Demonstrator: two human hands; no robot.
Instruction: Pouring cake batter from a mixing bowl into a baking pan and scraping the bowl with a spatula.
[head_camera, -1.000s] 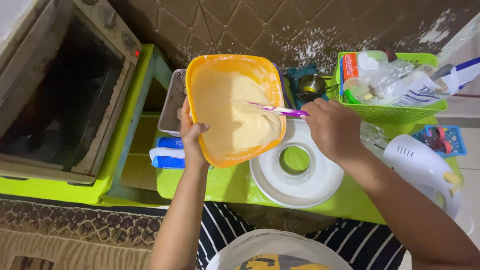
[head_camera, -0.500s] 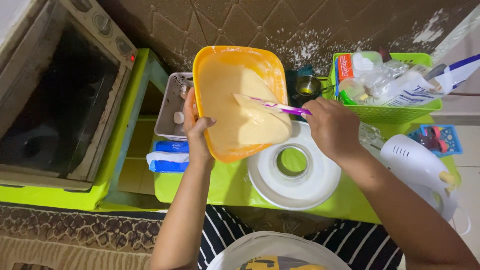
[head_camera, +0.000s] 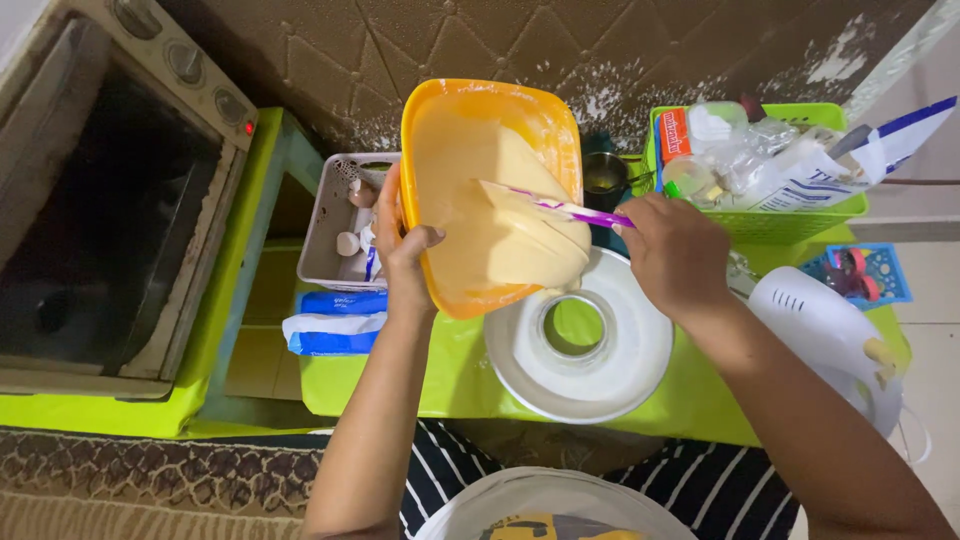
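While the oven (head_camera: 95, 200) sits dark and shut at the far left on its own green stand, a white tray (head_camera: 335, 225) of small bottles and two blue-and-white packets (head_camera: 335, 320) lie just right of it on the green surface (head_camera: 400, 385). Next comes the left hand (head_camera: 405, 255), its grip closed on the rim of the orange bowl (head_camera: 480, 130), thumb inside the edge and fingers behind. That bowl is tipped steeply, its open mouth facing the camera and its long axis running from upper rim down to the lower lip, which hangs over the white ring mould (head_camera: 585, 345). Pale batter (head_camera: 500, 230) fills the lower half and reaches the lip; whether it already touches the mould is hard to judge. A spatula (head_camera: 545, 205) lies almost level across the batter, blade pointing left, purple-striped handle pointing right into the right hand (head_camera: 680, 255), whose grip is closed tightly around it. Behind stands a small dark cup (head_camera: 605, 172). Farther right, a green basket (head_camera: 790, 220) holds bags and packets, a white hand mixer (head_camera: 825, 325) lies near the right forearm, and a small blue basket (head_camera: 860, 275) sits beside it.
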